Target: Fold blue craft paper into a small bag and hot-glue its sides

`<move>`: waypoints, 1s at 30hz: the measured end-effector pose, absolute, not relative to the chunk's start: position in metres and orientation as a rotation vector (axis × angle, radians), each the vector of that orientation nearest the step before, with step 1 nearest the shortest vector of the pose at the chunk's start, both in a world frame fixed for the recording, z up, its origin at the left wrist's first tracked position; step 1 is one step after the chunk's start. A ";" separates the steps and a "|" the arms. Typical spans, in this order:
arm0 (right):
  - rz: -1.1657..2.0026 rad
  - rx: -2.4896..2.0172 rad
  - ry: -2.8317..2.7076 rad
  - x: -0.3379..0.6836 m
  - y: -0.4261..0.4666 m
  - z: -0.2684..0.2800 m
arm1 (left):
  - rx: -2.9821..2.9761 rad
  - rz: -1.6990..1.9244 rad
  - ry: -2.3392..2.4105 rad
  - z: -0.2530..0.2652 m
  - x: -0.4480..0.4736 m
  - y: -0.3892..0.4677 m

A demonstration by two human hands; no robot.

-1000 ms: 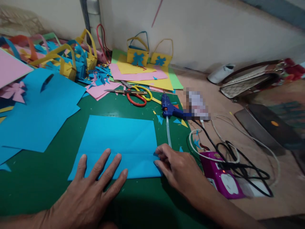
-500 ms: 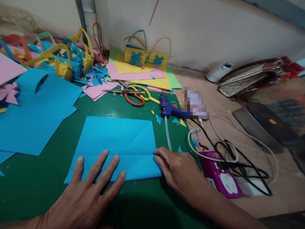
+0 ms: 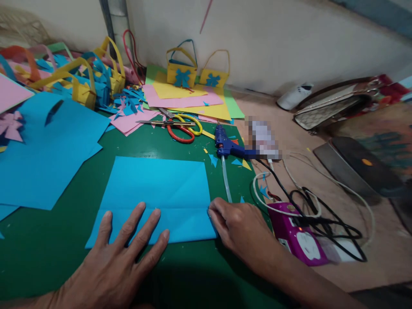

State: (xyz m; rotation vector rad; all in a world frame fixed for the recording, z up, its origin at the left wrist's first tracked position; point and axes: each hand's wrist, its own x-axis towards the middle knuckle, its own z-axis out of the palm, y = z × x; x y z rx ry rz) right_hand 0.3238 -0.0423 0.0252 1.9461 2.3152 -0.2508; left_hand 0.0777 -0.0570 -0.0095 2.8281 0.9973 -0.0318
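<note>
Blue sheet (image 3: pixel 161 186): creased crosswise, flat mid-table on the green tabletop (image 3: pixel 54 266), hub of the clock.
Left hand (image 3: pixel 112 259): fingers spread apart on the sheet, 7 o'clock.
Right hand (image 3: pixel 240 229): fingertips together at its 3 o'clock edge — whether they pinch paper cannot be told.
Glue gun (image 3: pixel 225 143): at 2 o'clock, its clear stick (image 3: pixel 226 178) crowding the right hand.
Scissors (image 3: pixel 170 122): at 12 o'clock, beyond the sheet.
Larger blue sheets (image 3: pixel 51 159): at 10 o'clock — well clear.

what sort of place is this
Probably a paper-craft workspace, perhaps at home: a glue gun and scissors lie near coloured sheets, and small paper bags stand by the wall.
</note>
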 end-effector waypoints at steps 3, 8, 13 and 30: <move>-0.206 1.936 2.334 0.324 -0.042 0.024 | 2.803 -0.049 1.024 -0.011 0.077 -0.057; -0.182 1.938 2.338 0.324 -0.042 0.023 | 2.807 0.064 0.916 -0.029 0.069 -0.052; -0.195 1.923 2.305 0.323 -0.041 0.024 | 2.811 0.047 0.928 -0.031 0.068 -0.052; 0.293 1.270 2.621 0.306 -0.060 0.029 | 2.943 0.052 0.972 -0.033 0.075 -0.050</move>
